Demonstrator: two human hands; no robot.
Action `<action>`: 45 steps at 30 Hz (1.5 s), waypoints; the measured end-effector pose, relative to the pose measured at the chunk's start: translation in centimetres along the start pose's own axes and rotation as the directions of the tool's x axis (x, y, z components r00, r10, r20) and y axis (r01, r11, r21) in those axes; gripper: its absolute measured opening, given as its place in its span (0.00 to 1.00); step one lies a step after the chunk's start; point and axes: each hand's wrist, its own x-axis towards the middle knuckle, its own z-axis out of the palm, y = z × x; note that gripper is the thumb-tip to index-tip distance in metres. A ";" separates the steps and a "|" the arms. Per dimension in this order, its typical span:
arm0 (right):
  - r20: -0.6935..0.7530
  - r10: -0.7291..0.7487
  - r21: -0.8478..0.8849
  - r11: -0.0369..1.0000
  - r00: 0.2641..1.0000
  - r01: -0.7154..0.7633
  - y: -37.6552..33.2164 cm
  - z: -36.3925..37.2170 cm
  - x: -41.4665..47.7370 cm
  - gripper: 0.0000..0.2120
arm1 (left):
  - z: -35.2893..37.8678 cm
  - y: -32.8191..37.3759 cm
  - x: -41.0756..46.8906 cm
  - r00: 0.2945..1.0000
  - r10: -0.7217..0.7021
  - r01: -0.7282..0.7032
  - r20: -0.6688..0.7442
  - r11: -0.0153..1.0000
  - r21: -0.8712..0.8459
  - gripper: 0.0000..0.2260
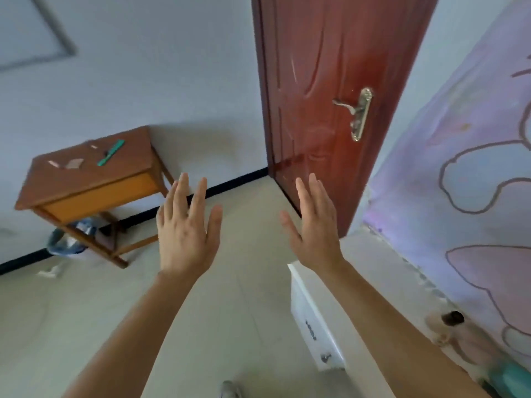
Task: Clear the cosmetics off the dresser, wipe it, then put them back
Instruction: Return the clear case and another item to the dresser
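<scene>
a wooden side table (86, 179) at far left carries a green comb (110, 153) and paper scraps. left hand (184, 234) and right hand (314, 231) are raised, fingers spread, empty. the white dresser (313, 320) sits lower right; a dark-capped item (452, 318) rests on it, blurred.

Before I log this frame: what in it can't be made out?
- White dresser, head view: top mostly behind the right forearm; far end cut off by the bottom-right edge.
- Cosmetics: a dark-capped item and a teal one, too blurred to identify.
- Scraps on the brown table: too small to name.
- Both hands, left hand and right hand, open, hold nothing.
</scene>
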 end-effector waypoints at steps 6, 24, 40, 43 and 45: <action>0.005 -0.202 0.076 0.977 0.979 0.201 -14.8 11.2 7.5 0.32 | -7.0 -17.3 0.6 0.978 -0.145 0.158 -0.151 0.984 0.078 0.24; 0.102 -0.434 0.261 0.880 0.895 0.397 -38.1 38.6 24.2 0.34 | -9.7 -49.7 10.3 0.909 -0.359 0.395 -0.214 0.905 0.160 0.25; 0.461 -0.385 0.208 0.923 0.800 0.324 -43.4 64.4 47.6 0.31 | 0.7 -71.2 33.3 0.883 -0.465 0.432 0.064 0.859 0.275 0.27; 0.555 -0.367 0.173 0.929 0.747 0.328 -43.9 68.5 49.4 0.31 | 2.8 -75.6 34.6 0.852 -0.511 0.462 0.112 0.836 0.297 0.26; 0.618 -0.329 0.141 0.940 0.714 0.311 -44.1 71.2 50.3 0.32 | 4.5 -78.8 35.5 0.825 -0.537 0.472 0.178 0.826 0.307 0.27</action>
